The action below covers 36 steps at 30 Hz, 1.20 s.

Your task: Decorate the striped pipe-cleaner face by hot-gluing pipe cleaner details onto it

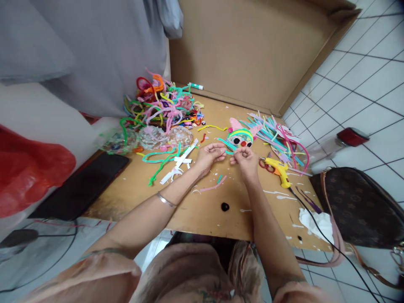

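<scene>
My left hand (pixel 212 157) and my right hand (pixel 246 161) face each other over the middle of the table. Thumb and fingers of the right one pinch a teal pipe cleaner (pixel 229 145), which is bent into more than one strand. The curled fingertips of the left one close on its other side; the exact grip is small and partly hidden. Just behind them sits a craft animal face (pixel 240 138) with pink ears, yellow and teal bands, black-and-white eyes and a red nose. A yellow hot glue gun (pixel 278 171) lies right of my right hand, beside scissors (pixel 267 165).
A tangled heap of coloured pipe cleaners (pixel 167 105) is at the back left; loose ones (pixel 268 130) lie at right. White strips (pixel 179 162), a black phone (pixel 82 185), a black pompom (pixel 225 206), a brown handbag (pixel 356 206) and a cardboard wall (pixel 246 50) surround the work area.
</scene>
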{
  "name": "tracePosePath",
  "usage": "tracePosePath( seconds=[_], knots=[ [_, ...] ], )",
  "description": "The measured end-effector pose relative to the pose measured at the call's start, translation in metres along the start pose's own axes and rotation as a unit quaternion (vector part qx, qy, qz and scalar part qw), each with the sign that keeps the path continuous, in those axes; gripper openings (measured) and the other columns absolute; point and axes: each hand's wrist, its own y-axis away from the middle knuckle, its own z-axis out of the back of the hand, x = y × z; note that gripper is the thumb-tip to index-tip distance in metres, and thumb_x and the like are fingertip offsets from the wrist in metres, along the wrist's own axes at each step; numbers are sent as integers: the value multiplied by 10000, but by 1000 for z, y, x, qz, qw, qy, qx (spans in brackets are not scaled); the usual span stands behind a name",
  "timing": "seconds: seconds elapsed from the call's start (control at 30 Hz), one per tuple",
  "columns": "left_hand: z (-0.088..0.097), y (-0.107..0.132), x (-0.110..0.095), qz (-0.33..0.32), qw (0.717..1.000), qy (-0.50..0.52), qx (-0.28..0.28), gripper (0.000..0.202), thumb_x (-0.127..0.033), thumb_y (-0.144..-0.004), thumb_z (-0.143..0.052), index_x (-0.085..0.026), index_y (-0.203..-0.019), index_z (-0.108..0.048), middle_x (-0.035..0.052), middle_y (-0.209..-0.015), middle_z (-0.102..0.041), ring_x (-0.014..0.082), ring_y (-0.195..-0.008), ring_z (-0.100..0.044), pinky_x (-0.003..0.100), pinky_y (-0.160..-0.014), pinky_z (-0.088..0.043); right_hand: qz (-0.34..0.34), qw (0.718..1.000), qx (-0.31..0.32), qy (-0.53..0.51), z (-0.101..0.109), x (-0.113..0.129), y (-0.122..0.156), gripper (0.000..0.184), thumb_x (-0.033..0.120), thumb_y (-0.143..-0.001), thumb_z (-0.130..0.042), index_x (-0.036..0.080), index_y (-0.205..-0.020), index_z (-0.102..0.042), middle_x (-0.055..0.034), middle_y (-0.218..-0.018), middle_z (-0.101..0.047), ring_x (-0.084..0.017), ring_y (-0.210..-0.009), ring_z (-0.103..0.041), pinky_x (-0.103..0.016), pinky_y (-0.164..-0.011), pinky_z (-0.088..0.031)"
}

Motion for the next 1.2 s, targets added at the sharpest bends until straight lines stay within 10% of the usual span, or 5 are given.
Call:
tracePosePath(
  seconds=[0.7, 1.2],
  knots=[
    [-11, 10, 6, 5, 999, -43, 24, 582, -391, -443, -1020, -122, -871, -732, 8, -714, -741, 96, -621, -677, 233, -651, -552, 15, 997, 60, 42, 1, 8, 5, 338, 518, -669, -760, 205, -756, -665, 28, -589, -639, -114, -513, -579, -248, -515, -503],
    [-12, 8, 4, 12, 998, 34, -51, 455, -219, -518, -983, -142, -830, -661, -8, -753, -728, 86, -665, -666, 233, -723, -572, 72, 996, 35, 38, -5, 4, 9, 334, 444, -670, -802, 218, -908, -742, 3, -757, -725, -164, -696, -652, -309, -713, -553]
  ],
)
